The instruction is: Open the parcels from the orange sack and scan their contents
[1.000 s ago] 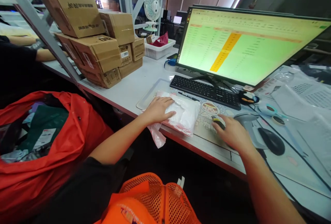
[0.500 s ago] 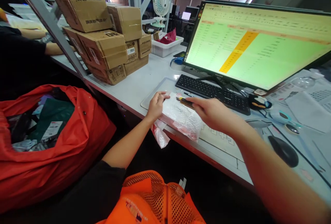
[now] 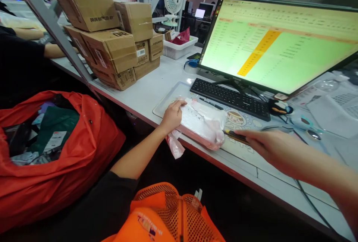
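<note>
A white and pink plastic-wrapped package (image 3: 200, 122) lies at the desk's front edge, with a ragged split across its upper face. My left hand (image 3: 172, 116) grips its left end, fingers curled over the top and the thumb side toward the keyboard. A loose pink flap of the plastic (image 3: 175, 147) hangs over the edge below that hand. Closed around a yellow and black utility knife (image 3: 235, 135), my right hand (image 3: 261, 143) is to the right of the package. The knife's tip is at the package's right end; whether it touches is unclear.
Behind the package are a pen (image 3: 211, 103), a keyboard (image 3: 229, 98) and a monitor (image 3: 274, 44). Cardboard boxes (image 3: 109, 48) are stacked at the left. An open red bag (image 3: 103, 134) of parcels stands below the desk. Another person's arm (image 3: 57, 50) shows at far left.
My right hand has moved right with the utility knife, from the package's upper face to its right end. The split now shows in the plastic. My left hand stays at the left end.
</note>
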Available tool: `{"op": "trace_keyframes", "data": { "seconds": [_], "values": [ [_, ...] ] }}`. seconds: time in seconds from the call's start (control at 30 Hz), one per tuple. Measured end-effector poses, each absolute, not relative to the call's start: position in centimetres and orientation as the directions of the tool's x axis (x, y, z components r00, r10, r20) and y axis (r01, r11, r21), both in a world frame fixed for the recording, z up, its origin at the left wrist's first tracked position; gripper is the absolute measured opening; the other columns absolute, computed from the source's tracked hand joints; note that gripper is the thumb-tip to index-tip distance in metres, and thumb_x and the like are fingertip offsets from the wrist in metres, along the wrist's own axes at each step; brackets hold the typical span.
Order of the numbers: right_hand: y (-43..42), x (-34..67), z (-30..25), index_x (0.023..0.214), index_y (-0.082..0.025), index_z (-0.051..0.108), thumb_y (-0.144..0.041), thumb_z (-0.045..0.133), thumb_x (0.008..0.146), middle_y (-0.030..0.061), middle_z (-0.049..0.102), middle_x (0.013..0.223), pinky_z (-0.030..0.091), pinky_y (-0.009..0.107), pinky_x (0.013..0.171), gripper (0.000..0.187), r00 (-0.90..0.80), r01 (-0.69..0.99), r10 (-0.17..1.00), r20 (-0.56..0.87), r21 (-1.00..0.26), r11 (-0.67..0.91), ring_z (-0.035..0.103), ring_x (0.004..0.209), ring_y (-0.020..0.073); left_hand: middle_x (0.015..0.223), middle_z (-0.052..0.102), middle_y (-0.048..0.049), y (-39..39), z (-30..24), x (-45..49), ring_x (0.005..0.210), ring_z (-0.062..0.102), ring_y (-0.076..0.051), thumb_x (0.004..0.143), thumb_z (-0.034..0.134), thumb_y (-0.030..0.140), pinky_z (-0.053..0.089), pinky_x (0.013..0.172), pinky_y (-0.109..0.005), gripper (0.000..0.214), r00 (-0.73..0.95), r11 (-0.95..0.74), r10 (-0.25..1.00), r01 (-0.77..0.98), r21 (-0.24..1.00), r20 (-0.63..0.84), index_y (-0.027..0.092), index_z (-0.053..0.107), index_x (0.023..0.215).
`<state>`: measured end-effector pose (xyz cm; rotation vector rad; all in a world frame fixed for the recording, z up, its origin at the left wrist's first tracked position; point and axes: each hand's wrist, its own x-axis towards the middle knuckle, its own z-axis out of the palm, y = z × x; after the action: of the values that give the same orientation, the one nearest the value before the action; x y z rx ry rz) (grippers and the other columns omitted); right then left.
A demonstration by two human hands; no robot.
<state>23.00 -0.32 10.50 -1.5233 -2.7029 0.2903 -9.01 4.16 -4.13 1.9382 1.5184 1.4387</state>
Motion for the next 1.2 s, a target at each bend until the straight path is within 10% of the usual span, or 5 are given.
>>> {"op": "trace_keyframes", "data": {
  "seconds": [0.23, 0.4, 0.6, 0.9, 1.2],
  "values": [
    [-2.6, 31.3, 2.6, 0.144, -0.028, 0.063, -0.054, 0.041, 0.097, 0.0079, 0.07, 0.078, 0.059, 0.043, 0.061, 0.059, -0.126, 0.929, 0.969, 0.211, -0.317, 0.19, 0.067, 0.062, 0.0277, 0.122, 0.068, -0.0095, 4.2, -0.8, -9.3, 0.12, 0.06, -0.029, 0.098, 0.06, 0.027, 0.043, 0.107, -0.045, 0.022, 0.556, -0.697, 0.701, 0.665, 0.268, 0.446, 0.021, 0.071, 0.117],
    [-1.2, 30.9, -4.0, 0.13, -0.014, 0.071, -0.045, 0.037, 0.098, 0.0223, 0.069, 0.11, 0.057, 0.06, 0.087, 0.057, -0.132, 0.989, 0.922, 0.363, -0.016, 0.148, 0.067, 0.101, 0.0408, 0.117, 0.068, -0.0104, 4.2, -0.2, -8.2, 0.112, 0.06, -0.028, 0.099, 0.06, 0.025, 0.043, 0.097, -0.042, 0.016, 0.558, -0.666, 0.725, 0.716, 0.209, 0.403, 0.019, 0.07, 0.109],
    [1.1, 24.7, 1.2, 0.131, -0.016, 0.067, -0.042, 0.044, 0.099, 0.0192, 0.067, 0.125, 0.049, 0.055, 0.106, 0.047, -0.286, 0.896, 0.812, 0.509, -0.159, 0.415, 0.062, 0.118, 0.0353, 0.106, 0.07, -0.0123, 4.1, -0.7, -6.7, 0.109, 0.058, -0.03, 0.103, 0.054, 0.029, 0.041, 0.089, -0.044, 0.021, 0.49, -0.584, 0.774, 0.798, 0.151, 0.401, 0.015, 0.068, 0.095],
    [6.9, 12.6, 2.7, 0.135, -0.017, 0.064, -0.016, 0.049, 0.085, 0.0147, 0.065, 0.134, 0.046, 0.046, 0.112, 0.052, -0.619, 0.62, 0.723, 0.307, -0.374, 0.689, 0.061, 0.124, 0.0283, 0.093, 0.07, -0.0103, 4.1, -1.4, -7.0, 0.097, 0.061, -0.028, 0.105, 0.046, 0.025, 0.043, 0.086, -0.041, 0.025, 0.484, -0.636, 0.718, 0.749, 0.187, 0.5, 0.018, 0.066, 0.091],
    [7.9, 12.7, 2.1, 0.137, -0.014, 0.061, -0.03, 0.055, 0.093, 0.0171, 0.06, 0.144, 0.042, 0.045, 0.115, 0.047, -0.64, 0.683, 0.751, 0.164, -0.325, 0.654, 0.056, 0.132, 0.0302, 0.067, 0.064, -0.007, 4.3, -2.4, -7.0, 0.07, 0.063, -0.022, 0.108, 0.034, 0.041, 0.045, 0.077, -0.038, 0.049, 0.436, -0.649, 0.686, 0.729, 0.218, 0.582, 0.019, 0.064, 0.076]
  ]
}}
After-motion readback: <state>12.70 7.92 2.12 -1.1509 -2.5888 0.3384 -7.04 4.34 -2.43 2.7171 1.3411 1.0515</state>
